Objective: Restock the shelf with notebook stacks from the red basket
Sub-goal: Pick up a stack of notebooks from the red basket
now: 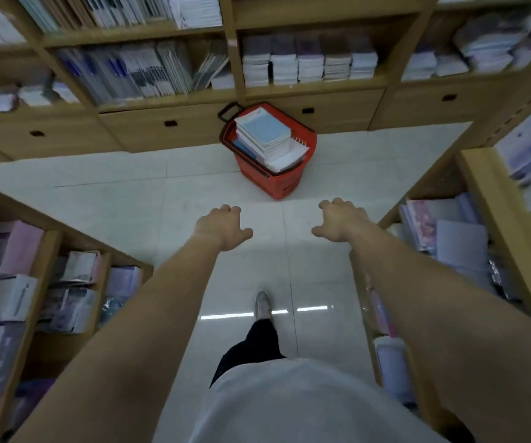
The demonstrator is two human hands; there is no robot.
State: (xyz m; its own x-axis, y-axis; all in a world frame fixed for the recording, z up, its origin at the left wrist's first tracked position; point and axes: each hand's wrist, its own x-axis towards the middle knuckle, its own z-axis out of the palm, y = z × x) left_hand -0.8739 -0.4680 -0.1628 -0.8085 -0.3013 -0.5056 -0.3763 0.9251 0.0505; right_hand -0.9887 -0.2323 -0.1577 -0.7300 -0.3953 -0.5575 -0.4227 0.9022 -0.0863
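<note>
Red basket (277, 183) sits on pale glossy floor tiles (130, 203), just before the wooden shelf (315, 87). Its long axis runs diagonally, with the black handle end towards the shelf. Ribbed plastic wall, rounded rectangular rim. Notebook stacks (262, 127) rise above the rim, the top cover pale blue; one is spiral-bound. Left hand (222, 227) and right hand (341, 220) are stretched forward, fingers loosely curled, holding nothing, well short of the basket.

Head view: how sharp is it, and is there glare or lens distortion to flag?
Head view: shelves at the edges are motion-blurred and bowed by the wide lens; the red basket and its notebook stack look fairly sharp; strip-light reflections glare on the floor by the shoe; lighting is dim.
</note>
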